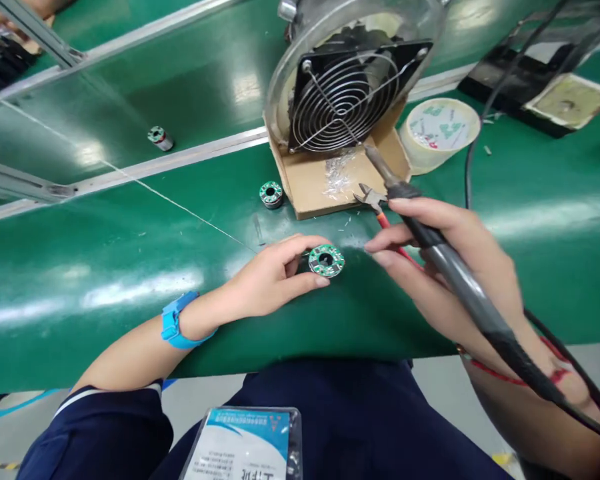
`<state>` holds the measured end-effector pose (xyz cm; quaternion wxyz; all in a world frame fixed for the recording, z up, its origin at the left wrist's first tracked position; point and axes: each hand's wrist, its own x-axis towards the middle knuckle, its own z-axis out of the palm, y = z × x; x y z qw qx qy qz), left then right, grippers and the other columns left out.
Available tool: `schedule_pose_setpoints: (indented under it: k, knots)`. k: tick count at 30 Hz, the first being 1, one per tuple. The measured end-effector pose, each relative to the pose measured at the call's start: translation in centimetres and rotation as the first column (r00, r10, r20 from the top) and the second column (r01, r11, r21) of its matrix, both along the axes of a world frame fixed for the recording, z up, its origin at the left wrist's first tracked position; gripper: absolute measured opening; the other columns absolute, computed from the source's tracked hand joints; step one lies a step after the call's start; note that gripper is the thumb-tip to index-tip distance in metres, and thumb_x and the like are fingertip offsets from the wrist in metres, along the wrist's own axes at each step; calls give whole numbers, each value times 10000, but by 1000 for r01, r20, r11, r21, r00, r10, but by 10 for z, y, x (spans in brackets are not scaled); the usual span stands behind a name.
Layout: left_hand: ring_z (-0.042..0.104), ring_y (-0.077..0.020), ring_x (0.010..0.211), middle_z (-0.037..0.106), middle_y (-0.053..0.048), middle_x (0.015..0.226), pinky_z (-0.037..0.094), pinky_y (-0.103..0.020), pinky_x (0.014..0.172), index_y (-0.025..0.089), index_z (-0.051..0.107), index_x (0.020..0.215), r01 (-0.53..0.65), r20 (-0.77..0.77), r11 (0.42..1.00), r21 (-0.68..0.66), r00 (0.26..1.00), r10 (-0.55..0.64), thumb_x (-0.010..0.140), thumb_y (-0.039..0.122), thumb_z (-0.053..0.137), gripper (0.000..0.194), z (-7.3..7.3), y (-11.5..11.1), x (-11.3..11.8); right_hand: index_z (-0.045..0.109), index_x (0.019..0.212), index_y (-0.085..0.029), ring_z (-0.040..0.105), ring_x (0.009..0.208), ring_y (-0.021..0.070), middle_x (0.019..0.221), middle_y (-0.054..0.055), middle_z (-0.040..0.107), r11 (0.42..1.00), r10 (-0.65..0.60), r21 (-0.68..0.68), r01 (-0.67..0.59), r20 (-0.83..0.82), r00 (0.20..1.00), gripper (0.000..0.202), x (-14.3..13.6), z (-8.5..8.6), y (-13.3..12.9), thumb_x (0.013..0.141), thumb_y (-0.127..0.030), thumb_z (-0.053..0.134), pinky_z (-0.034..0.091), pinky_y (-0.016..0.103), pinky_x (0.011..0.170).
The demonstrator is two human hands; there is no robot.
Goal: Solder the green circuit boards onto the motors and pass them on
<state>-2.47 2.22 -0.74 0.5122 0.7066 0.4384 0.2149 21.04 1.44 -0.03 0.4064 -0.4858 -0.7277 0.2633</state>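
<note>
Holding circuit board [337, 256], soldering iron [460, 281]

The badge [245, 453] bears a red A-shaped mark [275, 421] on its blue header [255, 427]; its smaller characters are illegible. Print on the tape roll [443, 133] is unreadable.

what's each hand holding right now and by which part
The left hand holds the round green circuit board piece by its rim. The right hand holds the soldering iron around its dark handle.
</note>
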Motion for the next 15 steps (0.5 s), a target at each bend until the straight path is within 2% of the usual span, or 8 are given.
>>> schedule_pose_setpoints:
  k: [2,4,8,15]
  knots:
    - [444,-78,607,621,-7,913,391,-213,558,194,624,1252,46,-7,996,72,999,-46,900,345,695,390,4,1,9,529,1325,-275,702,846,122,915,-21,707,995,83,-51,-85,-39,996,512,-3,4,4,850,-153,673,603,292,855]
    - [479,-89,649,646,-23,963,418,-221,609,180,622,1275,80,-19,985,152,997,-78,908,370,689,418,4,2,14,513,1324,-252,679,812,108,881,-29,682,983,142,-107,-149,-74,987,498,-5,6,8,859,-148,658,588,286,875]
    - [506,-104,670,601,4,824,423,-220,632,154,628,1280,121,-46,963,242,992,-114,921,398,670,436,2,0,15,507,1320,-237,667,805,111,845,-36,669,965,185,-165,-202,-116,976,486,-5,5,13,862,-162,655,570,280,868]
    - [471,-94,629,538,20,741,381,-211,579,139,670,1216,115,-39,946,302,993,-108,921,484,637,456,1,-2,14,523,1301,-230,647,715,97,824,-40,676,938,165,-285,-197,-134,977,485,-9,4,14,842,-160,660,522,207,619]
